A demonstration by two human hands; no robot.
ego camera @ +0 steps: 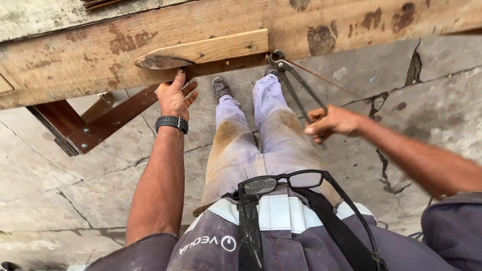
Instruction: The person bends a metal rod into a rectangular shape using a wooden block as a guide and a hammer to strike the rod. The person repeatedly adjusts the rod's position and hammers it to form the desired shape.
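Pincers [293,85], stiff steel gripped at the handle ends by the right hand [331,122], apparently bite at the plank's [90,60] edge while the left hand [174,98] braces a small wooden block [211,49].

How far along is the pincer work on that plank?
Done: nothing visibly pulled yet. In hand: right hand grips the pincers, head at the lower edge of the plank; left hand braces beneath the small wooden piece. Left: that piece remains against the plank.

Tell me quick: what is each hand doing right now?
Left hand: open, fingers pressed up against the underside of the long weathered wooden beam.
Right hand: closed around the handles of the long metal pincers, whose head sits at the beam's edge.
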